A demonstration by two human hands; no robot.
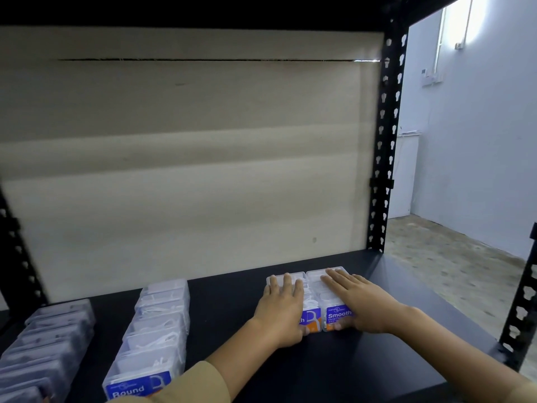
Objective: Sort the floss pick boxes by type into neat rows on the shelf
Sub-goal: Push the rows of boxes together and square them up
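Observation:
Two short rows of clear "Smooth" floss pick boxes [315,282] with blue and orange labels stand side by side on the black shelf [226,309], right of centre. My left hand [282,306] lies flat on the left row, thumb at its front. My right hand [360,301] lies flat on the right row, thumb against the front label. A longer row of "Round" boxes [154,335] runs front to back at the left. A third row of darker clear boxes [43,344] stands at the far left.
Cardboard backing [189,155] closes the rear of the shelf. Black perforated uprights stand at the back right [383,141], front right [520,309] and left [14,242]. The shelf's right edge drops to a concrete floor [453,257].

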